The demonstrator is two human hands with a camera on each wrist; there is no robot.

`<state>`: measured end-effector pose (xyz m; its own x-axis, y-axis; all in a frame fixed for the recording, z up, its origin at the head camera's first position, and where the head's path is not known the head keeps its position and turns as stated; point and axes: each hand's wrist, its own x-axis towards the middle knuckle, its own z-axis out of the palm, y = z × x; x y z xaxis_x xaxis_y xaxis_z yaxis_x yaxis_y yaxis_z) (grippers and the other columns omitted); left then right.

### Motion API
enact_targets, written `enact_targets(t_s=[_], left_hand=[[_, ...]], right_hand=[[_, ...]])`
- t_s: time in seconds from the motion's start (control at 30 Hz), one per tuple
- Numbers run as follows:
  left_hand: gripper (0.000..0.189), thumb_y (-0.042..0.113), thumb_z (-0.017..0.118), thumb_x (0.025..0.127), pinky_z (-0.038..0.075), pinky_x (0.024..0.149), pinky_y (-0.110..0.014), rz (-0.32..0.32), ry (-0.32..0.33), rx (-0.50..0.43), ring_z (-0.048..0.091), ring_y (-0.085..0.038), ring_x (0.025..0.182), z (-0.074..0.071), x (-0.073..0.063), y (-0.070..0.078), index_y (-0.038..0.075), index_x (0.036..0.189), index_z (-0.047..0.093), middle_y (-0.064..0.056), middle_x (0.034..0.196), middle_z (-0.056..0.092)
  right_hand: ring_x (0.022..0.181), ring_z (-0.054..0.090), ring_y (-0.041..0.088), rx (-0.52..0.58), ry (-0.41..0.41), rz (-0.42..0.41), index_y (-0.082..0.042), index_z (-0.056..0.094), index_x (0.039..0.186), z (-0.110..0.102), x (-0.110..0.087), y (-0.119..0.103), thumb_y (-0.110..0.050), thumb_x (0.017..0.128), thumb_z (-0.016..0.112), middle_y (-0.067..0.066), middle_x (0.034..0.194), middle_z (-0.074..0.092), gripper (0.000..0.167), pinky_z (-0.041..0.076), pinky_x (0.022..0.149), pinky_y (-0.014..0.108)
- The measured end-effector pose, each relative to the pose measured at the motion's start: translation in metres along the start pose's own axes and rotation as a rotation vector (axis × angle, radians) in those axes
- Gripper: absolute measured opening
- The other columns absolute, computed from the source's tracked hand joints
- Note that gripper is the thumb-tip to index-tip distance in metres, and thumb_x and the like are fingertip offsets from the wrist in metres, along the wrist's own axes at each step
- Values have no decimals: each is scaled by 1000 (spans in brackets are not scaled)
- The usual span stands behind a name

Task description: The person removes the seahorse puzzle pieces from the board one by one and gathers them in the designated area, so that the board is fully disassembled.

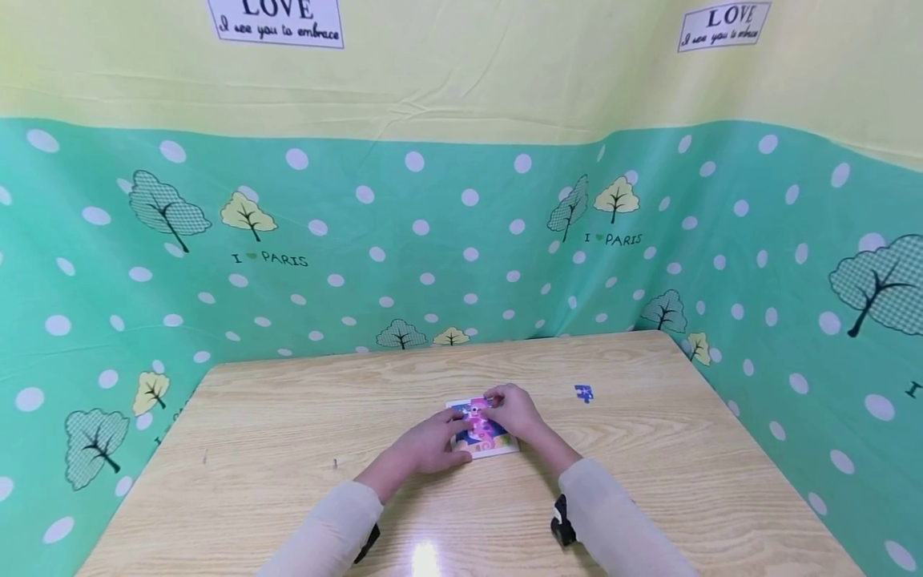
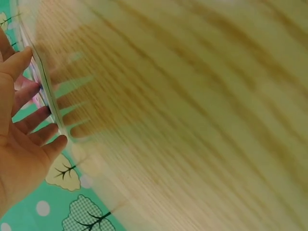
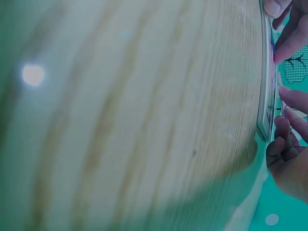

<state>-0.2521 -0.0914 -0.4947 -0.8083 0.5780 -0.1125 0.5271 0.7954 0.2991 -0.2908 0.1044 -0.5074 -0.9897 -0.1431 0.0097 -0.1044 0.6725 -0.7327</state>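
Note:
A small jigsaw puzzle (image 1: pixel 485 439) with a pink figure on a blue ground lies in a pale frame on the table. My left hand (image 1: pixel 431 443) lies along its left side, fingers extended over the picture and thumb by the near-left corner. In the left wrist view the left hand's fingers (image 2: pixel 36 120) look nearly straight. Over the puzzle's far right part, my right hand (image 1: pixel 513 413) holds a small dark reddish puzzle piece (image 1: pixel 497 401) between thumb and forefinger, though the fingers partly hide it. The right hand's other fingers (image 3: pixel 284 139) are curled.
A loose blue puzzle piece (image 1: pixel 584 393) lies to the right of the puzzle on the wooden table (image 1: pixel 288 425). A small dark mark (image 1: pixel 335 463) shows on the tabletop at the left. A green and yellow printed curtain (image 1: pixel 346 208) hangs behind the table and along its sides.

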Motion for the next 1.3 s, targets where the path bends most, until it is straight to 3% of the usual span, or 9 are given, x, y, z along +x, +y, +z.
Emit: enact_targets(t_s=[0.3, 1.3], left_hand=[[55, 49, 58, 88, 41, 105, -45, 22, 40, 20, 46, -32, 128, 0, -3, 0, 17, 133, 53, -12, 140, 46], [54, 49, 60, 87, 42, 105, -42, 14, 48, -5, 47, -29, 126, 1, -2, 0, 17, 130, 55, -11, 137, 49]], right_hand=[[79, 51, 15, 7, -18, 27, -8, 67, 110, 3, -1, 3, -19, 83, 71, 4, 90, 56, 29, 45, 65, 24], [79, 51, 15, -2, -7, 27, -7, 68, 109, -6, -4, 3, -19, 83, 71, 4, 88, 57, 29, 46, 67, 25]])
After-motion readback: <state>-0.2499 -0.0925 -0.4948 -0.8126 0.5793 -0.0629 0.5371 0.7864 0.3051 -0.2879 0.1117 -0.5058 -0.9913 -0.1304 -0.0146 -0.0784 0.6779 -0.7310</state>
